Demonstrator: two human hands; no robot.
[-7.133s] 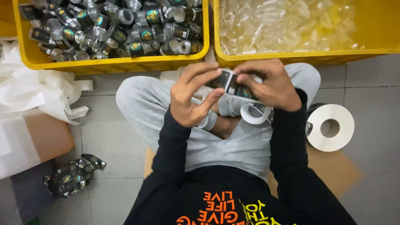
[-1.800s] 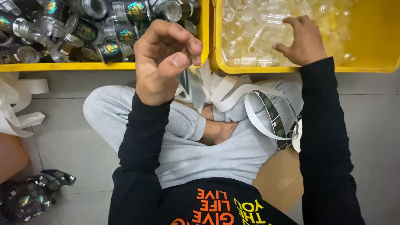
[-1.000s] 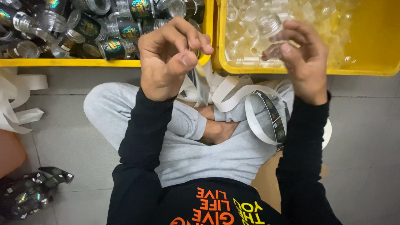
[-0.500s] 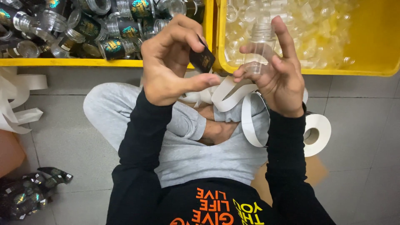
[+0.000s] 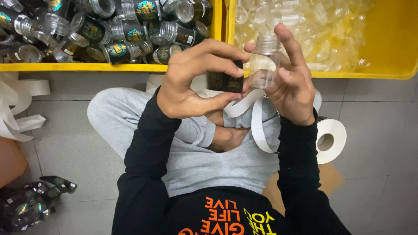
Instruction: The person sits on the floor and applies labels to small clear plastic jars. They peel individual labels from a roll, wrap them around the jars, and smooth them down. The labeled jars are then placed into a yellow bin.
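Person sits cross-legged on grey tiled floor point(image 5: 65, 143), grey trousers, black long-sleeved top.

Right hand point(image 5: 292, 85) holds a small clear plastic bottle point(image 5: 263, 65), neck up and uncapped; thumb on its front, fingers curled behind, index finger raised past the neck. Bottle sits above the lap, in front of the near rim of the right-hand crate.

Left hand point(image 5: 196, 80) pinches a black glossy label point(image 5: 225, 81) between thumb below and fingers on top. Label's right edge is just beside the bottle; can't tell if it touches.

White backing strip point(image 5: 257, 126) loops down from under both hands over the lap, twd a white roll of backing tape point(image 5: 328, 140) lying on the floor by the right arm.

Yellow plastic crate on the right point(image 5: 392, 48) is full of clear unlabelled bottles. Yellow plastic crate on the left point(image 5: 87, 67) holds clear bottles w/ black labels, lying all ways.

Loose white backing strips point(image 5: 19, 109) lie piled at the floor's left edge. Bundle of dark shiny labels point(image 5: 30, 206) sits nr the bottom left corner. Brown cardboard point(image 5: 331, 182) shows under the right arm.
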